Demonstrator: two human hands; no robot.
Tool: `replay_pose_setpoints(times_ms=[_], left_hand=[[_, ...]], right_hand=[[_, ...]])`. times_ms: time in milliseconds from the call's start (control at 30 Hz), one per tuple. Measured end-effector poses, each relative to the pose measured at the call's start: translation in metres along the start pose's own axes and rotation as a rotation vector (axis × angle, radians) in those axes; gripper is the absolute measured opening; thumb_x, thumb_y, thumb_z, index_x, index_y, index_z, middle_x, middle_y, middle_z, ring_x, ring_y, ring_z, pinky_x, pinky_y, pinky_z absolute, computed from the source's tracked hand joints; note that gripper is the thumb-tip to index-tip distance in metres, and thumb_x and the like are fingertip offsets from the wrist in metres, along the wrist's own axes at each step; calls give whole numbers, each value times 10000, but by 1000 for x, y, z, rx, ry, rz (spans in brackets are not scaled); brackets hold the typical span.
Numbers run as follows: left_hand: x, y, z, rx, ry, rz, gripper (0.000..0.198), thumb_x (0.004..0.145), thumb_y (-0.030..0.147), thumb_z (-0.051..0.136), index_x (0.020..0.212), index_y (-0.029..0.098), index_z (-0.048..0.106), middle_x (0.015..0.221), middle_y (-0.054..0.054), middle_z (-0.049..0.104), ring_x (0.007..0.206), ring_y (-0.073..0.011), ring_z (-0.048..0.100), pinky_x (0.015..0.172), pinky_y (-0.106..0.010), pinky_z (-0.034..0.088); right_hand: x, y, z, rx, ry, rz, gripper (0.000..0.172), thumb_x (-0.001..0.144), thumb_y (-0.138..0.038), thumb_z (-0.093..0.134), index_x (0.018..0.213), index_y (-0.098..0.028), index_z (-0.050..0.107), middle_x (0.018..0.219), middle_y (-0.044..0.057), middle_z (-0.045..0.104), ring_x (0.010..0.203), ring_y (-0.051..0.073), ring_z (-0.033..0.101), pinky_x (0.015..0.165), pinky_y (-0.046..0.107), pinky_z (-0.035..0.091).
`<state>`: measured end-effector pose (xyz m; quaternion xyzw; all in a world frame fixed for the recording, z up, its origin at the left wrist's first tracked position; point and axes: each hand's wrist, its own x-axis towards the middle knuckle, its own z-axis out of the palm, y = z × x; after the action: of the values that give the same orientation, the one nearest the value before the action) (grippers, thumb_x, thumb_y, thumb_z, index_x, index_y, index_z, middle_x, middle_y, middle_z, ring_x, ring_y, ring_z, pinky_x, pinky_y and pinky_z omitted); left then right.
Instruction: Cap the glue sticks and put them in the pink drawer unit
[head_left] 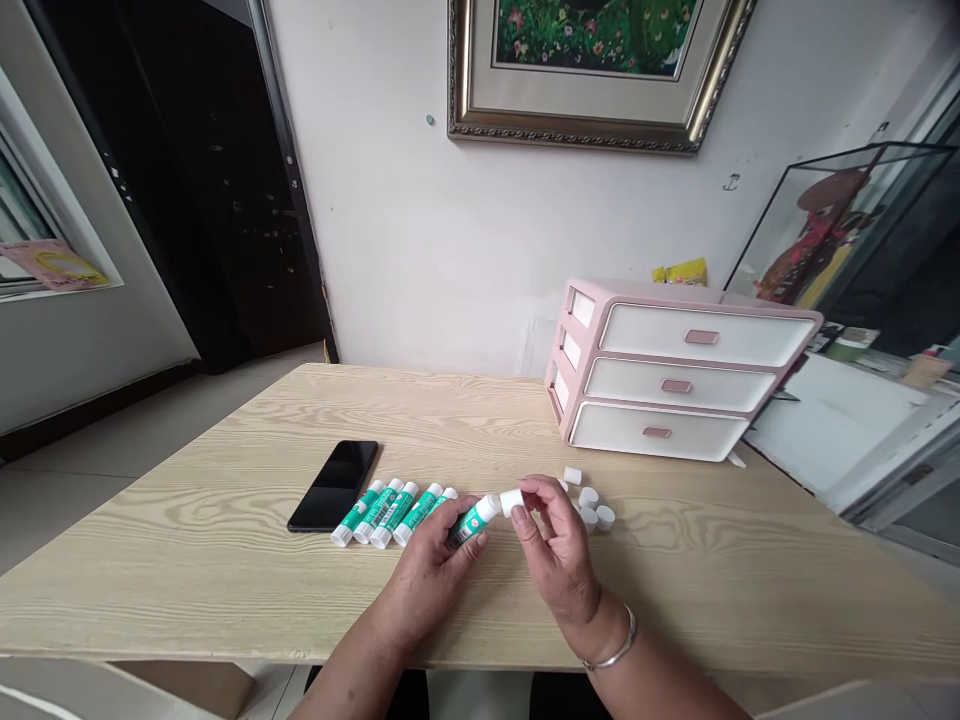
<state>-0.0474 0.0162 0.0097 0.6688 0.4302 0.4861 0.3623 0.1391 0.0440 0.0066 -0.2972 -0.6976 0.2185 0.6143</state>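
Grips a green-and-white cylindrical plastic tube (474, 522) in the left hand (431, 575), with thumb and fingers closed around the printed green part and the white end tilted up toward the right. Pinches a small white cylindrical plastic cap (511, 502) between thumb and fingers of the right hand (559, 560), right at that white end; cannot tell whether touching or slightly apart. Wears a silver-coloured metal bangle (616, 645) on the right wrist. Keeps tube and cap over the near half of a pale wood-grained table (187, 560). Has a slanted row of five similar green-and-white tubes (394, 515) lying just left of the left hand, and next to them a flat black rectangular phone (334, 487). Has a loose cluster of white caps (605, 517) beside the right hand, partly hidden by it. Faces a pink-framed unit with three white drawers (684, 385) at the table's far right.
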Motion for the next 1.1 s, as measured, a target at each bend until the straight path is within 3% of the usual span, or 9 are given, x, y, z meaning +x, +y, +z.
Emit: replay_pose_setpoints(times_ms=[300,667,967,1100], left_hand=[[-4,-2,3,2,-26,39,359,977,342,625,1329,268,629,1322,-56,690,1162,-224,652,1015,-347,502],[-4,-6,3,21,-4,17,350,952,368,645,1280,245,655,1240,-69,720,1152,-257,649,1011,-386,508],[-1,21,-1,-93,-101,14,397,981,399,599,1346,250,643,1273,-68,708,1130,-262,643,1007,-369,486],[-2,21,-5,-101,-91,-30,314,970,422,582,1198,235,689,1111,-42,715,1022,-239,628,918,-338,488]], right_hand=[[2,-8,2,-56,-8,-66,204,983,-178,586,1174,-248,609,1086,51,608,874,161,590,796,322,524],[0,-8,1,-83,-91,-89,203,981,-176,594,1164,-256,626,1120,75,637,851,170,613,782,345,553],[-3,-9,3,-88,-170,-122,319,971,-161,600,1260,-294,607,1208,80,643,913,187,623,785,347,558],[-6,-9,1,-64,-203,-75,375,977,-233,586,1349,-271,555,1192,91,645,919,201,620,801,368,552]])
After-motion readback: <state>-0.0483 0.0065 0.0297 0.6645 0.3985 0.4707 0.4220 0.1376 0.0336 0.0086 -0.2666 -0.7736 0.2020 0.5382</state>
